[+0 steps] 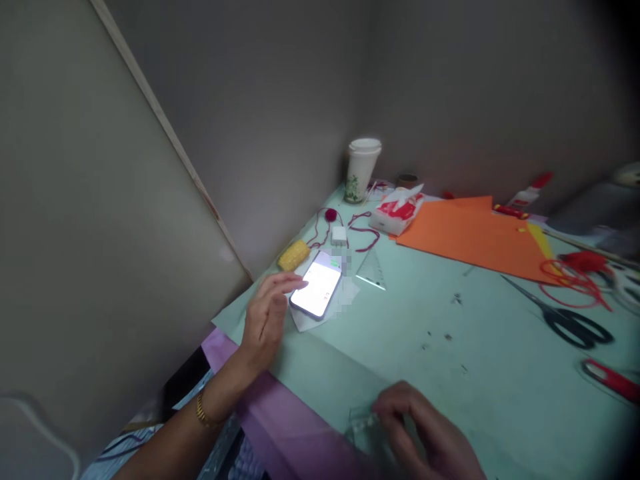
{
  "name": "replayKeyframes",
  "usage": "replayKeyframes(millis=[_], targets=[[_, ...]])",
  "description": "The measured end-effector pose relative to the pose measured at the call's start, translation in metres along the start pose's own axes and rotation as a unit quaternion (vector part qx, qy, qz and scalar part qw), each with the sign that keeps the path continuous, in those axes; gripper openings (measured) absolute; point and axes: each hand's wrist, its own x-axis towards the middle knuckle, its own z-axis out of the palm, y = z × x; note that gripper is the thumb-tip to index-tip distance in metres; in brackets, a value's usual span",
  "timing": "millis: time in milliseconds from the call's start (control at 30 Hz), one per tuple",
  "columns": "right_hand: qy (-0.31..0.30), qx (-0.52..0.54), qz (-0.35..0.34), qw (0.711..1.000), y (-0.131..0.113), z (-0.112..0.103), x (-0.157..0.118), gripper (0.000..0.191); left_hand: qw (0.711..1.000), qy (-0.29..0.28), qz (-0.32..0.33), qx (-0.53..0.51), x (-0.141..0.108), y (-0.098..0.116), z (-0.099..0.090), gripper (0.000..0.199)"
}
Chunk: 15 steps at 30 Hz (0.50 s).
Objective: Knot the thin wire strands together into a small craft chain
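A smartphone (316, 290) lies face up near the left corner of the pale green tabletop (415, 320), set at a slant on white paper (306, 324) that shows around its lower end. Its screen glows bright white, almost washed out, with a small green mark near the upper end and faint red marks toward the lower right; the writing is too small to read. A dark rim frames the glass.

The left hand (265, 317) comes in over the table edge with its fingers loosely extended and the thumb apart from them. It grasps nothing; a fingertip reaches over the left side of the screen, though whether it presses the glass cannot be told. A gold bracelet (203, 408) circles that wrist.

The right hand (445, 437) is at the near edge, blurred, its fingers curled and its thumb bent in. Its forefinger tip meets a clear plastic piece (361, 421); whether the fingers are clamped on it cannot be told.

Just beyond the phone are a yellow corn-shaped piece (294, 256) and a white charger plug (339, 235). A transparent set square (373, 273) lies to its right, and black-handled scissors (575, 325) lie well apart, farther right.
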Motion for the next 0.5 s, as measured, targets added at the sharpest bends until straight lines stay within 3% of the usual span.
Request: replayKeyframes(millis=[133, 267, 400, 500], targets=[[0.054, 0.023, 0.103, 0.993, -0.009, -0.017, -0.009, 0.010, 0.981, -0.142, -0.070, -0.108, -0.021, 0.025, 0.024, 0.042], [0.094, 0.046, 0.139, 0.985, -0.020, -0.023, -0.027, 0.007, 0.928, -0.287, -0.120, -0.206, -0.049, 0.051, 0.046, 0.041], [0.126, 0.039, 0.133, 0.982, -0.025, -0.024, -0.050, 0.009, 0.890, -0.352, -0.141, -0.253, -0.071, 0.068, 0.056, 0.036], [0.132, 0.028, 0.133, 0.982, -0.027, -0.024, -0.065, 0.007, 0.894, -0.368, -0.124, -0.223, -0.081, 0.076, 0.058, 0.027]])
